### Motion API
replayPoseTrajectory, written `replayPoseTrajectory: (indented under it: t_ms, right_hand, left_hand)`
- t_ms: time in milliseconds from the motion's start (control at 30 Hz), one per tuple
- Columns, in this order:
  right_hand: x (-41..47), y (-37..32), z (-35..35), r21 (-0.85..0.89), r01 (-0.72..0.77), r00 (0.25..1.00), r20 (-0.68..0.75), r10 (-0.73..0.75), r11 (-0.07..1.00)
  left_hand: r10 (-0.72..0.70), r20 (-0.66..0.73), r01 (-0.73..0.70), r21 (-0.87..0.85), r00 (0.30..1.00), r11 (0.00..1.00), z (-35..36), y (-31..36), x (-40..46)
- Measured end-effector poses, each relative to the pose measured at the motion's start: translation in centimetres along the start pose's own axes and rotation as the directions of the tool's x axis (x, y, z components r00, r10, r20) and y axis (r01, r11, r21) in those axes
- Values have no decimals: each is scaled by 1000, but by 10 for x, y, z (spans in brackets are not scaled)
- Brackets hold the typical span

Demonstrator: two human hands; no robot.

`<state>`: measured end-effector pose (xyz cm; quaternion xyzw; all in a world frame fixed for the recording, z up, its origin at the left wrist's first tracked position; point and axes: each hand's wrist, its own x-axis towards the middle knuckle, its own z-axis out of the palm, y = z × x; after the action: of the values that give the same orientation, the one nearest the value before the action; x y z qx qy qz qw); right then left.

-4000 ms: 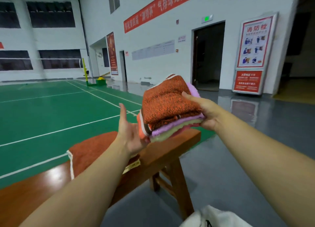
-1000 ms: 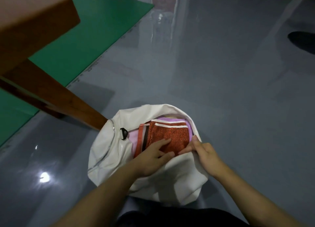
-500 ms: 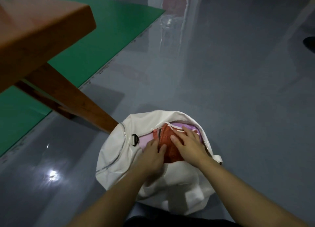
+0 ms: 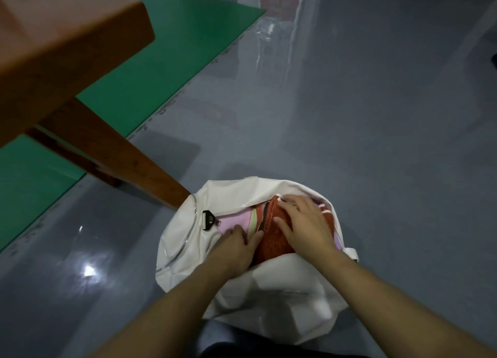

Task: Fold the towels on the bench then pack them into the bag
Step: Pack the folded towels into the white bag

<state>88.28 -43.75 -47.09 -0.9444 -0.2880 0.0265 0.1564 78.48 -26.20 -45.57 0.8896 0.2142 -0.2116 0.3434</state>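
From the head view, we see our right hand (image 4: 304,227) lying flat with fingers spread on the orange-red towel (image 4: 274,240), which sits under the palm inside the open white bag (image 4: 271,290). Our left hand (image 4: 236,247) presses beside it, its fingers together against the pink towel (image 4: 236,219). We count one bag, two hands and at least three towel layers. We can read no writing.

The single head view looks steeply down from above, close over the bag (image 4: 242,290) on the grey floor (image 4: 376,142), the bench (image 4: 67,48) at upper left.
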Motion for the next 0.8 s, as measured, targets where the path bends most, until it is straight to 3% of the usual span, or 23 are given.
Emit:
replayPoseTrajectory:
  t_ms: [67, 133, 267, 433, 567, 700, 800]
  right_hand:
    - [8, -6, 0, 91, 179, 981, 62, -185, 980]
    - [14, -13, 6, 95, 222, 952, 195, -237, 970]
    - [16, -10, 27, -6, 178, 950, 262, -171, 984]
    - [16, -11, 33, -81, 152, 948, 292, -123, 985]
    - [12, -20, 17, -44, 210, 956, 217, -196, 977]
    - [-2, -32, -21, 65, 145, 988, 38, -147, 987]
    - [-11, -46, -51, 16, 159, 985, -71, -157, 987]
  left_hand:
    - [38, 9, -38, 19, 999, 999, -8, -1, -5]
    - [-13, 70, 9, 53, 997, 999, -19, 1, -10]
    - [-185, 135, 183, 29, 973, 983, -28, -10, -6]
    - [-166, 99, 172, -57, 981, 983, -34, -11, -10]
    - [-115, 98, 130, -168, 989, 977, -43, -11, -11]
    - [-115, 59, 129, -487, 992, 864, -50, -4, -14]
    - [-101, -18, 82, -453, 995, 888, -62, 10, -34]
